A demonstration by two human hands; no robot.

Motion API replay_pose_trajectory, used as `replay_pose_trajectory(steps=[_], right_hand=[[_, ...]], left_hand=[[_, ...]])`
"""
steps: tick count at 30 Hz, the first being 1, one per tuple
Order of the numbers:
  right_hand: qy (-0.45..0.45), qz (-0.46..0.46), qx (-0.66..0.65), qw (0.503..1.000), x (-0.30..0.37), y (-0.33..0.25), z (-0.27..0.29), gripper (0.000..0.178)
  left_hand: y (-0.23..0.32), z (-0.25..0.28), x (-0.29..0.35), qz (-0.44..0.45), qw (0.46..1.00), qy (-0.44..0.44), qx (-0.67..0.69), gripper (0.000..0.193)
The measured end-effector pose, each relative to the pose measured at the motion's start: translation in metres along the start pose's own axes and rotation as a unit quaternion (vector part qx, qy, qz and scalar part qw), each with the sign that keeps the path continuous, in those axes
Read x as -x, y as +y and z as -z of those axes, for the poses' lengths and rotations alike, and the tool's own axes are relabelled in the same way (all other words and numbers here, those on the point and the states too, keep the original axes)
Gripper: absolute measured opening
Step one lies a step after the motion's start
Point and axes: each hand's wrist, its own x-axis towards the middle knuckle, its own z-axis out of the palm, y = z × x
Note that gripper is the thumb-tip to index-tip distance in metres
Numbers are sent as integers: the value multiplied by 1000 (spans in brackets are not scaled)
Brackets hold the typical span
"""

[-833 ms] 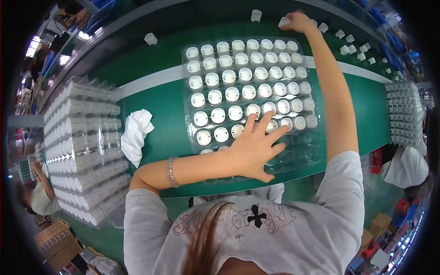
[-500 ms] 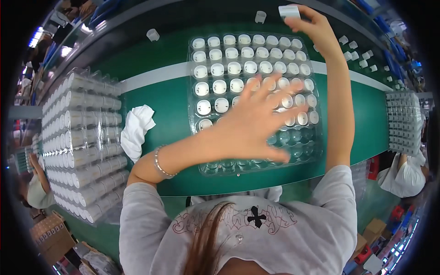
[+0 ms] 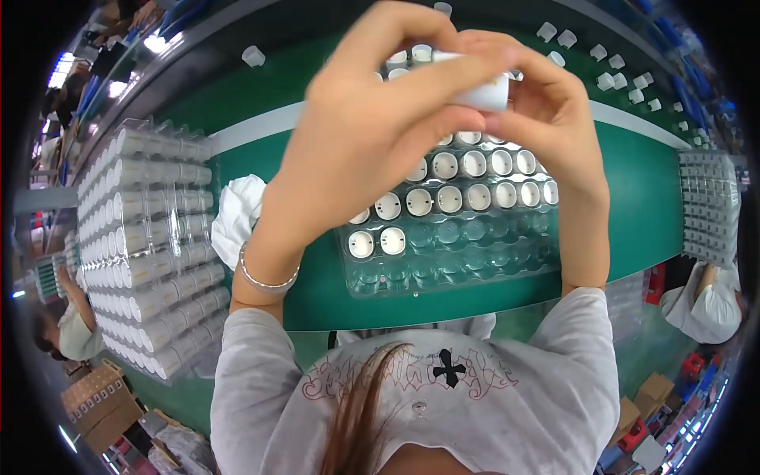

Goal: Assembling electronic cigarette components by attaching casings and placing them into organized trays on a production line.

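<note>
Gripping the white cup (image 3: 489,96) between left hand (image 3: 356,119) and right hand (image 3: 558,103) at the frame's upper centre, best done lightly and steadily, clear of the plastic tray (image 3: 463,261).

A green worktop (image 3: 640,206) with a pale strip (image 3: 257,131) bends across the frame above a green floor (image 3: 643,344), bright lights (image 3: 59,65) glowing at upper left and cardboard boxes (image 3: 101,405) standing at lower left.

A factory workshop, clearly: white parts (image 3: 131,273) are stacked in clear trays (image 3: 173,212) by a green bench (image 3: 641,190); co-workers (image 3: 701,309) are seen either side.
</note>
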Motion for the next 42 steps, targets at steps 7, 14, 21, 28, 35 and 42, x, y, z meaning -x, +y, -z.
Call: replay_pose_trajectory(steps=[7, 14, 21, 28, 35, 42], right_hand=[[73, 156, 68, 983, 1, -20, -19, 48], [2, 278, 216, 936, 5, -13, 8, 47], [-2, 264, 218, 940, 5, -15, 5, 45], [-37, 247, 277, 928, 0, -23, -7, 28], [-22, 216, 208, 954, -4, -29, -14, 32], [32, 4, 178, 983, 1, -16, -5, 41]], left_hand=[[31, -4, 0, 373, 865, 227, 246, 63], [7, 2, 13, 204, 954, 149, 160, 61], [20, 1, 4, 245, 952, 121, 140, 56], [-10, 3, 20, 66, 986, 110, 105, 49], [0, 5, 11, 169, 940, 132, 266, 44], [-85, -39, 28, 60, 813, 33, 578, 42]])
